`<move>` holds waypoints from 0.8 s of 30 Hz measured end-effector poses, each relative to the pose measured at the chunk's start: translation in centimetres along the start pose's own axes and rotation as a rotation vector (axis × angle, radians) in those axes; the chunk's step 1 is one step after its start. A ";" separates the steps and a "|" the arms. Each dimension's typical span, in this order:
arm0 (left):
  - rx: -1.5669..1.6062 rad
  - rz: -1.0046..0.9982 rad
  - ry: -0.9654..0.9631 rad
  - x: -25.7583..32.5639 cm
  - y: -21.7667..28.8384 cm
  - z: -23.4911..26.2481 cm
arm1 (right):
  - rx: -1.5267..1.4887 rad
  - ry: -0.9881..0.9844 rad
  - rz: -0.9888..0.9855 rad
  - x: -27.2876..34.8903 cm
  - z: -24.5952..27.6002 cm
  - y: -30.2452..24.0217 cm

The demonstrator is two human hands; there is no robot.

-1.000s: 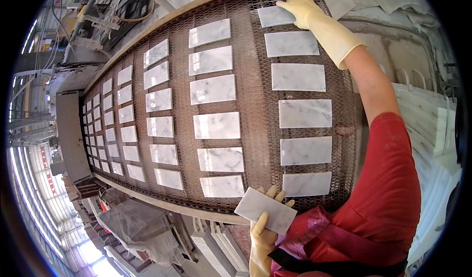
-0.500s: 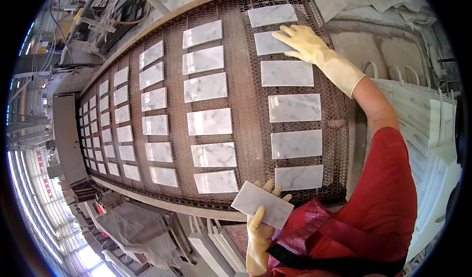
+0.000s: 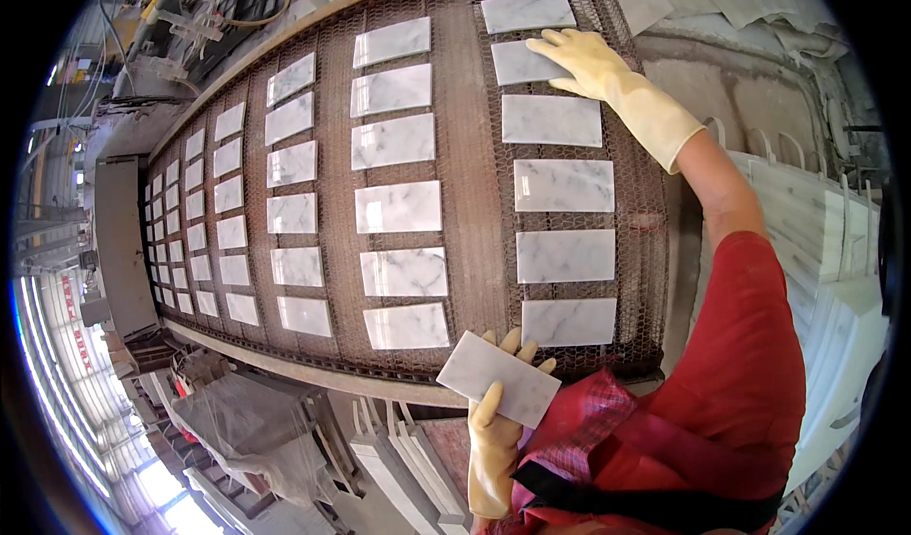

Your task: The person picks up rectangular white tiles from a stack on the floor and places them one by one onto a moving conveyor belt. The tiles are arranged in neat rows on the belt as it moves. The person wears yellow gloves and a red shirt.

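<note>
My left hand (image 3: 493, 435), in a pale yellow rubber glove, grips a rectangular white marble tile (image 3: 499, 379) with grey veins. Its thumb lies across the tile's face, and the fingertips show past the far edge. At the far end of the nearest row, my right hand (image 3: 585, 64), gloved alike, has its fingers spread over a second marble tile (image 3: 520, 62). That hand covers the tile's right part. Another marble tile (image 3: 528, 13) lies just beyond it, and one more marble tile (image 3: 551, 120) lies on the near side.
Rows of similar tiles (image 3: 399, 206) cover a brown mesh conveyor (image 3: 474, 203), running left toward a grey machine housing (image 3: 123, 241). Pale slabs (image 3: 788, 222) stand at the right. Below the conveyor's near rail are a plastic-covered stack (image 3: 251, 421) and white upright pieces (image 3: 403, 469).
The conveyor and its tiles sit slightly higher in the picture. My left hand keeps its hold on the tile, and my right hand stays over the same tile.
</note>
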State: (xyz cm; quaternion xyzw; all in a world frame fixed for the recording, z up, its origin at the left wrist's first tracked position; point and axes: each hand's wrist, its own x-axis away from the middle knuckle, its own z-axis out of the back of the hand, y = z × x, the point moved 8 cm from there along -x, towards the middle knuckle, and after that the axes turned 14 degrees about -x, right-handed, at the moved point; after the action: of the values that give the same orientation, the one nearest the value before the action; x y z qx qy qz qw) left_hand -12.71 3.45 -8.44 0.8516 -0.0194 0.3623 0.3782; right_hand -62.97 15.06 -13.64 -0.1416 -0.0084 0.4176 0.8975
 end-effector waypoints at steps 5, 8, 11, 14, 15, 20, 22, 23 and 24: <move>0.049 0.013 0.037 0.3 -0.4 0.5 | -0.101 -0.071 0.103 3.3 -1.2 -6.5; 0.050 0.018 0.052 0.5 -0.3 0.4 | -0.073 -0.087 0.133 5.1 -2.3 -7.7; 0.043 0.003 0.045 0.9 -0.3 0.8 | -0.060 -0.117 0.135 5.2 -2.7 -7.9; 0.045 -0.011 0.061 1.4 -0.3 1.1 | -0.009 -0.171 0.139 4.6 -3.1 -7.7; 0.040 -0.017 0.061 1.5 -0.2 1.2 | 0.014 -0.184 0.135 4.5 -3.2 -7.7; 0.042 -0.040 0.085 2.2 -0.5 1.9 | 0.044 -0.218 0.132 4.2 -3.9 -7.8; 0.026 -0.047 0.087 2.6 -0.3 1.9 | 0.009 -0.216 0.120 3.9 -3.8 -7.5; 0.018 -0.050 0.088 2.9 -0.3 2.0 | -0.009 -0.211 0.113 4.1 -3.8 -7.4; 0.024 -0.062 0.073 3.0 -0.3 2.0 | -0.024 -0.201 0.109 4.0 -3.6 -7.5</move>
State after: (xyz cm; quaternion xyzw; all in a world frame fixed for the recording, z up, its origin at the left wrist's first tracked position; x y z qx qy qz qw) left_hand -9.15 3.06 -7.61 0.8424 0.0252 0.3816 0.3796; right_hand -54.26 12.63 -15.60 -0.1101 -0.0959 0.4776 0.8664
